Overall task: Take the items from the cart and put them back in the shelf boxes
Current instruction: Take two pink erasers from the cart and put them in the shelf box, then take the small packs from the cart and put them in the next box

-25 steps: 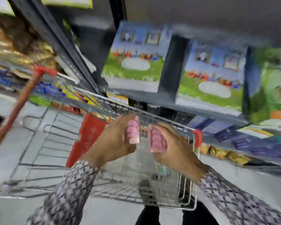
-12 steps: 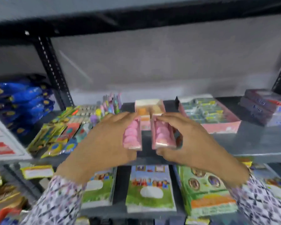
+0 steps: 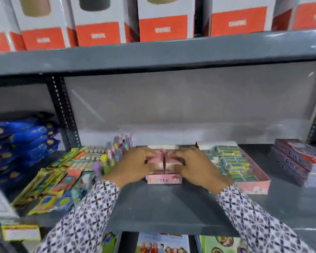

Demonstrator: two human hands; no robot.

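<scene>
Left hand (image 3: 133,166), right hand (image 3: 195,166) each closed on a pink eraser pack (image 3: 158,157); lower yours squarely into pink cardboard "ERASER" box (image 3: 164,180), release together

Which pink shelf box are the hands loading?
The small pink box lettered ERASER at shelf centre, between both hands; the wider pink tray right of it holds green-labelled packs and is untouched.

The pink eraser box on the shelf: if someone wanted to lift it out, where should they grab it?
Probably by its two short side walls, coming from the front edge of the shelf. The pink eraser box sits flat and open-topped, its labelled front faces out, and packets and another tray crowd its sides, so a low, narrow pinch suits.
</scene>
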